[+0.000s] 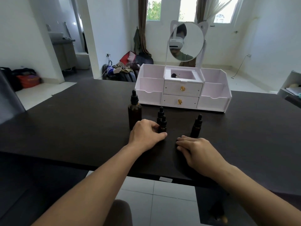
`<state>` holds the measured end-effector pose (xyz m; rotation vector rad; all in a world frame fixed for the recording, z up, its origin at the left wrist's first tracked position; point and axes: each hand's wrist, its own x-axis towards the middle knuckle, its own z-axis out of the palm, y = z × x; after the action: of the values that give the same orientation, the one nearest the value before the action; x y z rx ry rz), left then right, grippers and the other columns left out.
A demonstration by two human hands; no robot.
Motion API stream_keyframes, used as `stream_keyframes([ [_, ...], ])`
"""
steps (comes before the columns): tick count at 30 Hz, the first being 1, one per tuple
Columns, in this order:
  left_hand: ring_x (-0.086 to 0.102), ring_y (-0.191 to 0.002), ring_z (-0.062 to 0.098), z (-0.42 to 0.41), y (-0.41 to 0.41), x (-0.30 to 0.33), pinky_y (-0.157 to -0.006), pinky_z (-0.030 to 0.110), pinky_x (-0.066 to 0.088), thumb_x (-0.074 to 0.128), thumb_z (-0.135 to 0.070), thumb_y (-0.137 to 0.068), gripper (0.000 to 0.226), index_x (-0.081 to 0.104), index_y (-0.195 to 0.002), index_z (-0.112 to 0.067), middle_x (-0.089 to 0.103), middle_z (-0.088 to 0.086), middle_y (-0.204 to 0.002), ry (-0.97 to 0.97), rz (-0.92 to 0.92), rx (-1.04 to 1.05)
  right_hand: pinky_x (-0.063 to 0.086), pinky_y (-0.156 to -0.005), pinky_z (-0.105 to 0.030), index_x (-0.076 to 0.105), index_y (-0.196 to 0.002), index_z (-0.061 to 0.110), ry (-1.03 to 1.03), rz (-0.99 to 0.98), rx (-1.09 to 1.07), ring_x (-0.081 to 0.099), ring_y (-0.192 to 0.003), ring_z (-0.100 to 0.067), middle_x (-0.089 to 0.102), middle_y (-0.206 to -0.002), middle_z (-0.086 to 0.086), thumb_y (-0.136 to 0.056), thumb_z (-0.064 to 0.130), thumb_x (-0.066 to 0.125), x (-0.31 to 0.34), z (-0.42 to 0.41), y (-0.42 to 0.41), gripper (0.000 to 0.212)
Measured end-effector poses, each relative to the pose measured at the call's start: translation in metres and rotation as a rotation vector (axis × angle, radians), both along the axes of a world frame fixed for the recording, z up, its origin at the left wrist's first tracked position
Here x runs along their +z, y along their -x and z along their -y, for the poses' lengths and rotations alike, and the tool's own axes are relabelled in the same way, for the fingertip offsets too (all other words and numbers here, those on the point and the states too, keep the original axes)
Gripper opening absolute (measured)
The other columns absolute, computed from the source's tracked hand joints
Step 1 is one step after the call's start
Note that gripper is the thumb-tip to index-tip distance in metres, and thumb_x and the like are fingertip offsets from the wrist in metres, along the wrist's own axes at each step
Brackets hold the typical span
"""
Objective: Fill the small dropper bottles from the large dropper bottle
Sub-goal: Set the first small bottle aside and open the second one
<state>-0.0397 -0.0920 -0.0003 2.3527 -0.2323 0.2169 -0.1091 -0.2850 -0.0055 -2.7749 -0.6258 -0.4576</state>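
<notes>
A large amber dropper bottle [134, 110] with a black dropper cap stands upright on the dark table [81, 121]. To its right stand three small dropper bottles, all capped: a front one [163, 124], one close behind it [161, 113], and one further right [197, 126]. My left hand [146, 136] rests on the table with its fingers curled around the base of the front small bottle. My right hand [198, 152] lies flat on the table, fingers apart, just in front of the right small bottle without touching it.
A white vanity organizer [182, 93] with two drawers, side bins and a round mirror [186, 41] stands behind the bottles. The table's front edge [162, 176] runs near my forearms. Bags and clothes lie on the floor beyond.
</notes>
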Motion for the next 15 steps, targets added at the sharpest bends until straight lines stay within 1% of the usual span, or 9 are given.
stream_keyframes([
  [1,0.063,-0.078,0.008,-0.007,0.001,0.000,-0.074,0.033,0.056,0.078,-0.046,-0.072,0.032,0.075,-0.097,-0.027,0.065,-0.015,-0.075,0.009,-0.004,0.008,0.044,-0.103,-0.027,0.073,-0.112,0.013,0.020,0.011,0.002,0.064,-0.116,-0.019,0.070,-0.121,-0.006,-0.092,0.019,0.064,0.002,-0.006,-0.003,0.022],
  [2,0.063,-0.078,0.007,-0.012,0.003,-0.001,-0.075,0.034,0.057,0.078,-0.047,-0.072,0.030,0.075,-0.096,-0.028,0.065,-0.015,-0.074,0.020,-0.006,0.010,0.051,-0.098,-0.029,0.075,-0.108,0.014,0.040,0.023,-0.011,0.068,-0.110,-0.020,0.073,-0.115,-0.006,-0.093,0.021,0.063,0.005,-0.010,-0.005,0.020],
  [3,0.063,-0.077,0.006,-0.018,0.004,-0.001,-0.074,0.034,0.057,0.079,-0.047,-0.071,0.030,0.075,-0.094,-0.028,0.066,-0.015,-0.074,0.031,-0.010,0.016,0.055,-0.090,-0.030,0.076,-0.103,0.016,0.060,0.025,-0.035,0.070,-0.102,-0.020,0.075,-0.108,-0.003,-0.094,0.023,0.060,0.009,-0.015,-0.007,0.019],
  [4,0.063,-0.076,0.006,-0.024,0.005,-0.001,-0.074,0.034,0.057,0.079,-0.047,-0.070,0.030,0.075,-0.094,-0.029,0.066,-0.015,-0.073,0.041,-0.015,0.019,0.055,-0.082,-0.029,0.076,-0.099,0.019,0.075,0.024,-0.061,0.070,-0.095,-0.019,0.075,-0.102,0.001,-0.095,0.027,0.057,0.012,-0.020,-0.009,0.021],
  [6,0.063,-0.075,0.005,-0.035,0.008,-0.001,-0.075,0.034,0.057,0.080,-0.047,-0.070,0.033,0.075,-0.097,-0.028,0.066,-0.015,-0.074,0.047,-0.026,0.029,0.051,-0.076,-0.028,0.074,-0.099,0.024,0.107,0.016,-0.109,0.069,-0.090,-0.017,0.073,-0.100,0.006,-0.096,0.033,0.052,0.019,-0.030,-0.013,0.024],
  [8,0.063,-0.077,0.005,-0.044,0.010,0.000,-0.077,0.034,0.057,0.080,-0.047,-0.070,0.037,0.075,-0.101,-0.027,0.065,-0.016,-0.075,0.045,-0.026,0.039,0.050,-0.076,-0.028,0.072,-0.103,0.026,0.106,-0.003,-0.126,0.067,-0.093,-0.017,0.072,-0.103,0.007,-0.096,0.035,0.051,0.023,-0.041,-0.020,0.024],
  [12,0.064,-0.083,0.010,-0.056,0.013,0.002,-0.079,0.034,0.056,0.078,-0.049,-0.070,0.042,0.073,-0.105,-0.026,0.064,-0.015,-0.078,-0.005,-0.013,0.054,0.055,-0.090,-0.035,0.070,-0.114,0.023,-0.042,-0.099,-0.124,0.067,-0.099,-0.018,0.073,-0.108,0.003,-0.095,0.027,0.057,0.031,-0.055,-0.036,0.024],
  [15,0.064,-0.081,0.010,-0.066,0.012,0.002,-0.074,0.030,0.054,0.077,-0.051,-0.069,0.043,0.073,-0.106,-0.028,0.065,-0.014,-0.077,-0.014,-0.001,0.078,0.055,-0.092,-0.037,0.072,-0.110,0.022,-0.108,-0.143,-0.106,0.067,-0.099,-0.018,0.074,-0.105,0.001,-0.093,0.023,0.061,0.036,-0.065,-0.048,0.021],
])
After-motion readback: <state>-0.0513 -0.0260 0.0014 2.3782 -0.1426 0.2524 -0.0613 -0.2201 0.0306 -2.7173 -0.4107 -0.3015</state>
